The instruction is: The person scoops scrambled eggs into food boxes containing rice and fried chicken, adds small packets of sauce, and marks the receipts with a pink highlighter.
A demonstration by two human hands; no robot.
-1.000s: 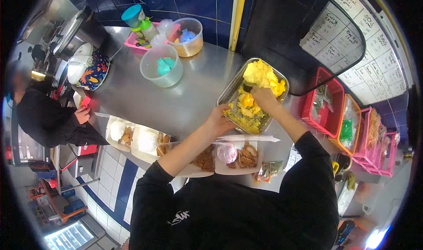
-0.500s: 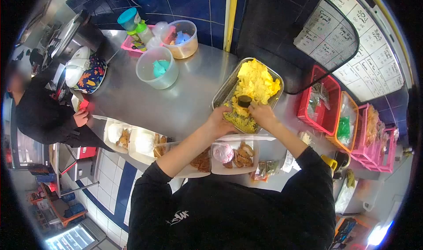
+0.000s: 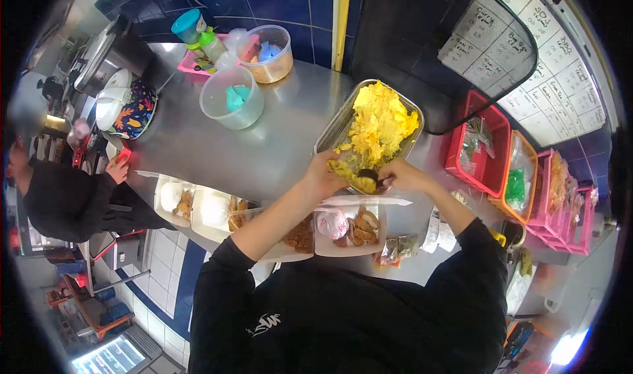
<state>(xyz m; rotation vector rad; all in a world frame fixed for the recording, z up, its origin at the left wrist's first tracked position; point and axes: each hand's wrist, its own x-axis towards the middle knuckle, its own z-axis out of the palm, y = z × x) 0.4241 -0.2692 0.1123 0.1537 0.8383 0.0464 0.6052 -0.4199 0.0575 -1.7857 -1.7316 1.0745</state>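
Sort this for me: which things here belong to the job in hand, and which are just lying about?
In the job:
- metal tray
- yellow food
- dark scoop
- perhaps the open food box

Apparently just about:
- clear tub
- red basket
- wall chart

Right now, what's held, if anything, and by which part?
The right hand holds the scoop, apparently by its handle, which the hand hides. The left hand is at the tray; whether it grips is unclear.
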